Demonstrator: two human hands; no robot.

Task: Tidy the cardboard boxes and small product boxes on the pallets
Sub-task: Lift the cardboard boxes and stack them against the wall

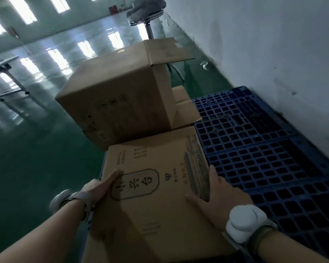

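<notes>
Your left hand (99,188) grips the left edge of the printed cardboard box (156,186): the thumb lies flat across the top face, and the other fingers are out of view past the edge. Your right hand (222,194) clasps the right edge, with the thumb spread onto the top face and the fingers laid over the side. Each wrist carries a white wrist unit (245,223). The printed cardboard box sits at the left margin of the blue pallet (264,158). You cannot tell whether it rests there or is lifted. Its far edge is just beside the larger cardboard box (118,99), which has one flap open. That box stands on a lower flapped box (186,109). The green floor (27,158) lies to the left and the white wall (264,44) to the right.
</notes>
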